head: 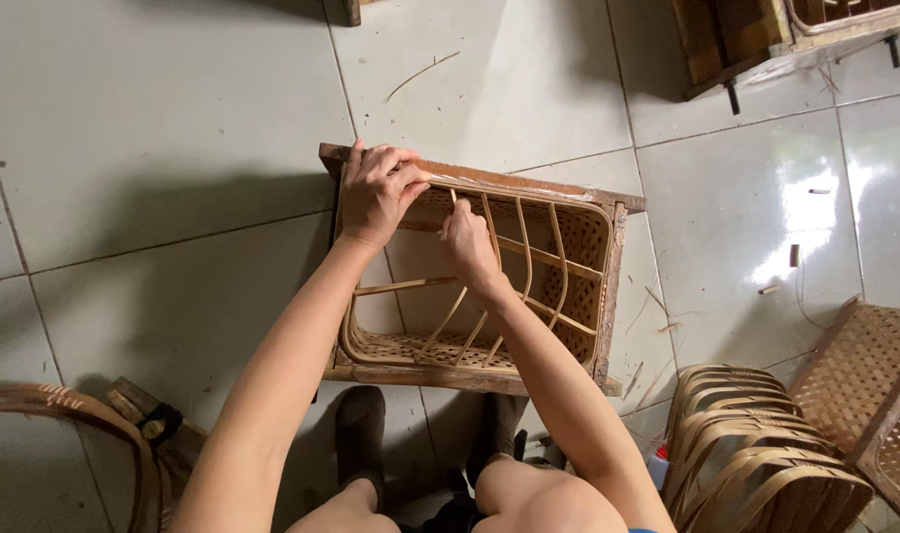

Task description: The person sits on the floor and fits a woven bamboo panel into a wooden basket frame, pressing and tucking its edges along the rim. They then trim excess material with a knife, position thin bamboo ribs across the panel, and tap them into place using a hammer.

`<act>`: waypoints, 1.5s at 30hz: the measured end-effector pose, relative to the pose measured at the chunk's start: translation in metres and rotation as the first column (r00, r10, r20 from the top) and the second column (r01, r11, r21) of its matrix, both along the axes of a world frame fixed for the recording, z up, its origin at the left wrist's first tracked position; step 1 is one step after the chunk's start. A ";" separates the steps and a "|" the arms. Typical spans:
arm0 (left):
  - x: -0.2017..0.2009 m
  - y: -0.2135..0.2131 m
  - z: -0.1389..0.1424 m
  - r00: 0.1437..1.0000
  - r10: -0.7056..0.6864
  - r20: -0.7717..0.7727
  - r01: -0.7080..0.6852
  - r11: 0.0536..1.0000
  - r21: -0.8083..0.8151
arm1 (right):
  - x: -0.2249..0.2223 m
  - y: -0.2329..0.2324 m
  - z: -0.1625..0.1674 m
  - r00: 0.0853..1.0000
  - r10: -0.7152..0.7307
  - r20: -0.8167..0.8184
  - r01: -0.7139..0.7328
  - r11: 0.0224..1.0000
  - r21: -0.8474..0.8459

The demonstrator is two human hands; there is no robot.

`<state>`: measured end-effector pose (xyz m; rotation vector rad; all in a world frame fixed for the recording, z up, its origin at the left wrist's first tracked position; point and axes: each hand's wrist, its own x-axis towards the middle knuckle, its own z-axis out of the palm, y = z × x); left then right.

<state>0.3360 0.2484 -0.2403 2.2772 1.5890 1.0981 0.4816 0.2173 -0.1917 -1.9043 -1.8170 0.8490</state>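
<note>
Gripping the upper left corner of a wooden frame (623, 286), the left hand (376, 192) is curled shut over the rim, fingers folded on the edge near the middle of the frame. The right hand (467, 245) sits just inside the frame, its fingers pressed together, pinching what looks like a thin cane strip (489, 225) at the top of the lattice (the exact pinch point is hidden by the knuckles).

The woven basket (578, 247) fills the frame's opening at the centre of the picture, on the tiled floor (154, 118). As a judgement, the work is partway along: the side walls and the lower wall show dense, fine open-weave mesh, while the middle holds only bare curved ribs (558, 259) and a few cross strips, with floor tile visible through the gaps. That open middle appears to be what remains.

The frame is dark, worn wood with squared edges; the cane is pale, smooth and bent into gentle arcs. At the lower right lies a stack of bent cane hoops (756, 454) beside a woven panel (864, 365) with a honeycomb pattern. Loose slivers (420, 71) scatter on the glossy tile.
</note>
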 end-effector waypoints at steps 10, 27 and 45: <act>-0.004 0.004 0.000 1.000 0.000 -0.002 0.000 0.999 0.045 | 0.008 -0.014 0.014 0.978 0.204 -0.040 -0.200 0.975 0.100; -0.041 -0.010 0.000 0.879 -0.175 -0.444 0.138 0.984 -0.114 | 0.195 -0.373 -0.049 0.881 -0.415 0.228 0.463 0.854 -0.238; -0.008 0.017 -0.020 0.988 -0.152 -0.006 0.151 0.986 -0.065 | 0.227 -0.215 0.033 0.846 -0.477 -0.240 0.388 0.858 -0.337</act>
